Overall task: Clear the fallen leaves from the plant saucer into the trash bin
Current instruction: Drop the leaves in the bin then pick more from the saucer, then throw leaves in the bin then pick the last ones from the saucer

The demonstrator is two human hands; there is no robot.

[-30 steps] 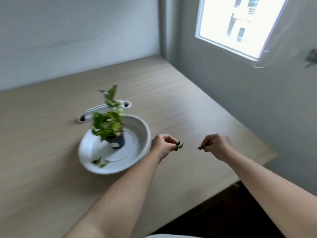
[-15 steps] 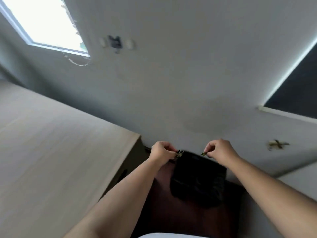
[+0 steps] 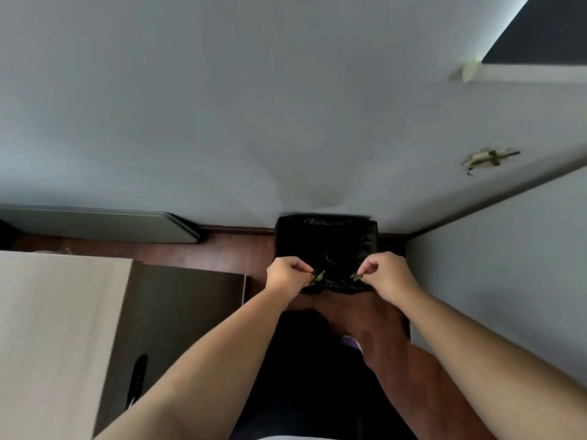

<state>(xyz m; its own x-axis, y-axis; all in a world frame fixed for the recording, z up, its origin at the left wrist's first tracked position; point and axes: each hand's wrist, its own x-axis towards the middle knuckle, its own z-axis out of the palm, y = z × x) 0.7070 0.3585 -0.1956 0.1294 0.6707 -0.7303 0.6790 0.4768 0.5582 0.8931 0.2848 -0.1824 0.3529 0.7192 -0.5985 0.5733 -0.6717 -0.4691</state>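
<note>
A trash bin lined with a black bag stands on the floor against the wall. My left hand pinches a small green leaf over the bin's near edge. My right hand pinches another small leaf over the same edge. Both hands are level, a short gap between them. The plant and its saucer are out of view.
The light wooden desk ends at the left, with its dark side panel beside my left arm. A grey wall closes the right side. Reddish wooden floor surrounds the bin.
My view has swung from the desk and plant down to the floor and bin. Both hands have carried their leaves from beside the saucer to above the bin.
</note>
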